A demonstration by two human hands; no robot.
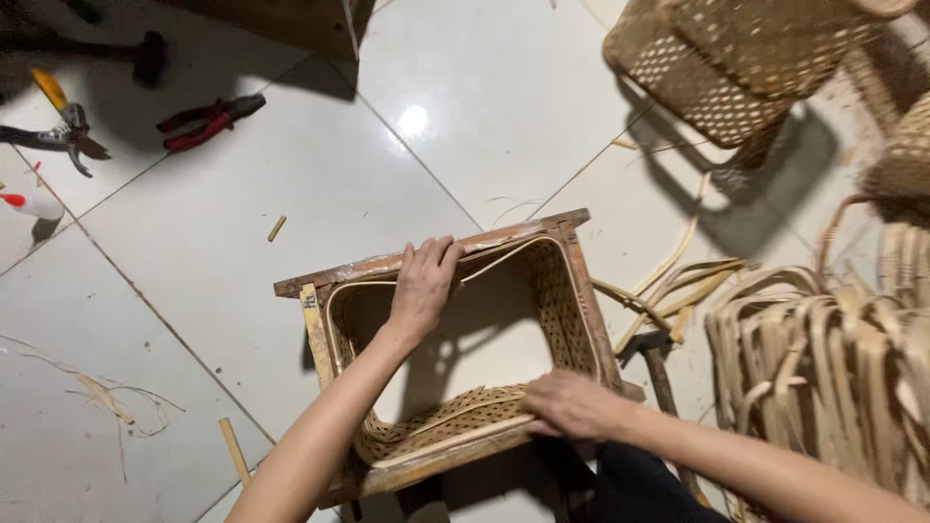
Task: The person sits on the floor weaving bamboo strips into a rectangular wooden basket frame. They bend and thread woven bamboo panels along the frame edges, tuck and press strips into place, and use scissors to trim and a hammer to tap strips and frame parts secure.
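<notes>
A rectangular wooden frame [581,281] lies on the white tiled floor with a woven cane band [567,310] lining its inside. My left hand [422,283] rests over the far rail, fingers curled on the cane strip there. My right hand [573,405] presses on the near rail, gripping the woven band at its right end. Floor tile shows through the frame's open middle.
Red-handled pliers [208,120], shears with a yellow handle [60,124], a hammer [107,48] and a small white bottle [31,204] lie at the upper left. Woven baskets [736,63] stand upper right. A bundle of cane strips [833,358] and another hammer [659,373] lie to the right.
</notes>
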